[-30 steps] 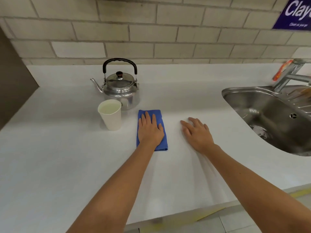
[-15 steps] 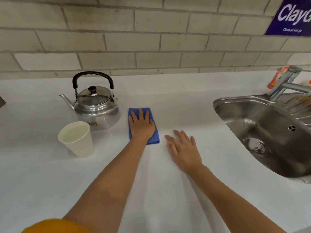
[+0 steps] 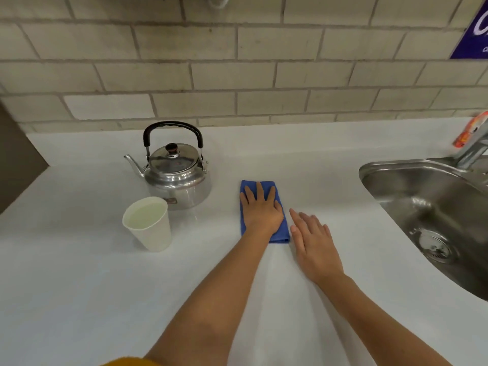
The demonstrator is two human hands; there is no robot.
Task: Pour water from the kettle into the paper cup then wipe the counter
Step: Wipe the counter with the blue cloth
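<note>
A steel kettle [image 3: 177,178] with a black handle stands upright on the white counter [image 3: 79,286], its spout pointing left. In front of it, a little to the left, a white paper cup [image 3: 150,228] holds water almost to the rim. My left hand [image 3: 260,210] lies flat, fingers spread, pressing on a folded blue cloth [image 3: 284,231] to the right of the kettle. Only the cloth's edges show around the hand. My right hand [image 3: 314,244] rests flat on the bare counter just right of the cloth, holding nothing.
A steel sink [image 3: 433,207] is set into the counter at the right, with a faucet [image 3: 472,149] and an orange packet [image 3: 468,129] behind it. A brick wall runs along the back, with a purple sign [image 3: 472,30] at the upper right.
My left hand has slid the blue cloth to the right, away from the kettle and cup. The cloth now lies close to my right hand. The camera view has shifted.
</note>
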